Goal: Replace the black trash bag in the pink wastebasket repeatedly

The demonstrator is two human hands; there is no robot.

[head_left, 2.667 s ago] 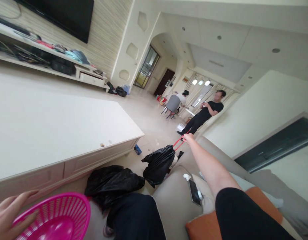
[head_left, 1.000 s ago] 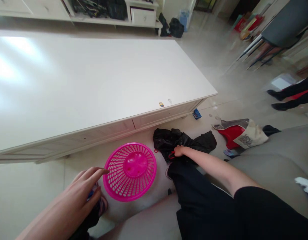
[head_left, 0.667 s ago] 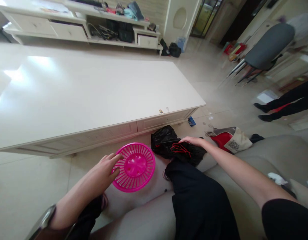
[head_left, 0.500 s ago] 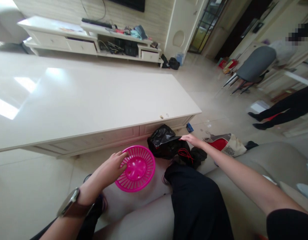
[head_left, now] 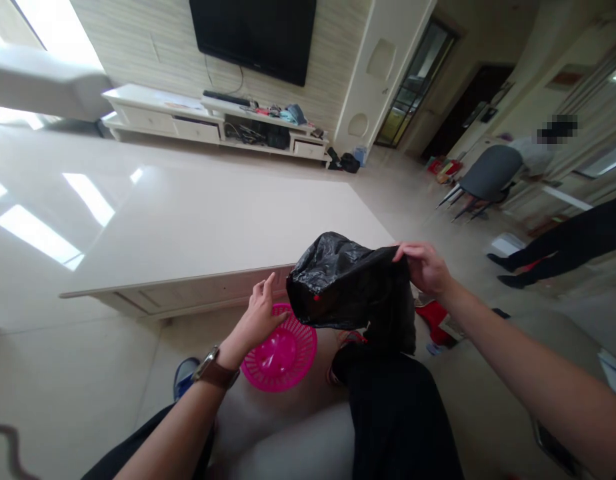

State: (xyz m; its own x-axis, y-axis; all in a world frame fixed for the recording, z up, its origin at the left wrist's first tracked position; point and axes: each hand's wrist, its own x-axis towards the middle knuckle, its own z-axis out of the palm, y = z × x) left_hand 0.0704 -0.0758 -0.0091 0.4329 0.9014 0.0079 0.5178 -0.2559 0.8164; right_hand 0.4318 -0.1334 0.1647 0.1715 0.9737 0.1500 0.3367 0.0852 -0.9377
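My right hand (head_left: pixel 425 267) is closed on the top edge of a black plastic bag (head_left: pixel 348 287) and holds it in the air above my knees. My left hand (head_left: pixel 261 319), a watch on its wrist, hovers with its fingers spread just left of the bag, over the near rim of a pink slotted basket (head_left: pixel 283 357) that lies on the floor. The bag hides the basket's far side. My legs in black trousers (head_left: pixel 393 413) fill the lower middle.
A long white low table (head_left: pixel 188 227) stands just beyond the basket. A red and beige bag (head_left: pixel 435 317) lies on the floor to the right. Another person's legs (head_left: pixel 563 247) and a grey chair (head_left: pixel 488 177) are at the far right. A TV stand (head_left: pixel 213 127) lines the wall.
My right hand has lifted the black bag off the floor and up in front of me. My left hand has risen from the basket's rim toward the bag. My view has tilted upward.
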